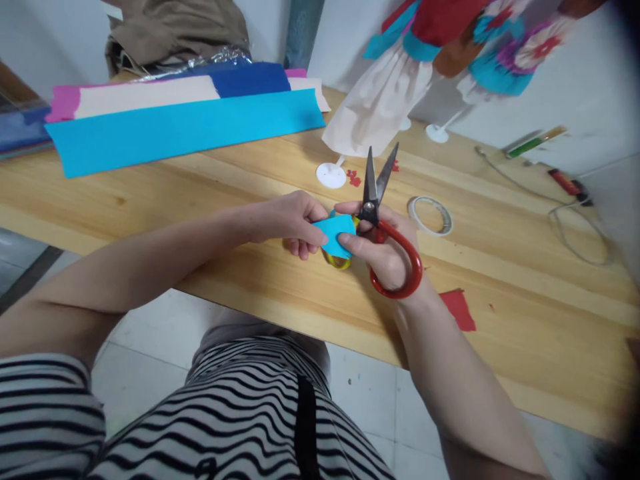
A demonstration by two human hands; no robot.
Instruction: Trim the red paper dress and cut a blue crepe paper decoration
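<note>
Over the counter (240, 180), my left hand (305, 223) and right hand (387, 260) pinch a blue piece (337, 227), dial centre.
My right also carries the scissors (369, 208), blades spread toward twelve o'clock, crowding my grip; best keep the piece taut. Blue sheet (190, 137) at ten, tape ring (447, 225) at three, red scrap (459, 310) at four.

A small blue piece (334, 228), thin and roughly rectangular, is pinched between the left grip (303, 225) and the right grip (393, 250) above the desk (270, 290); the scissors (369, 205), dark-bladed and red-handled, are held in the right grip, their blades parted and their tips pointed away; a yellow curved object (340, 264) is mostly hidden beneath the blue piece.
</note>
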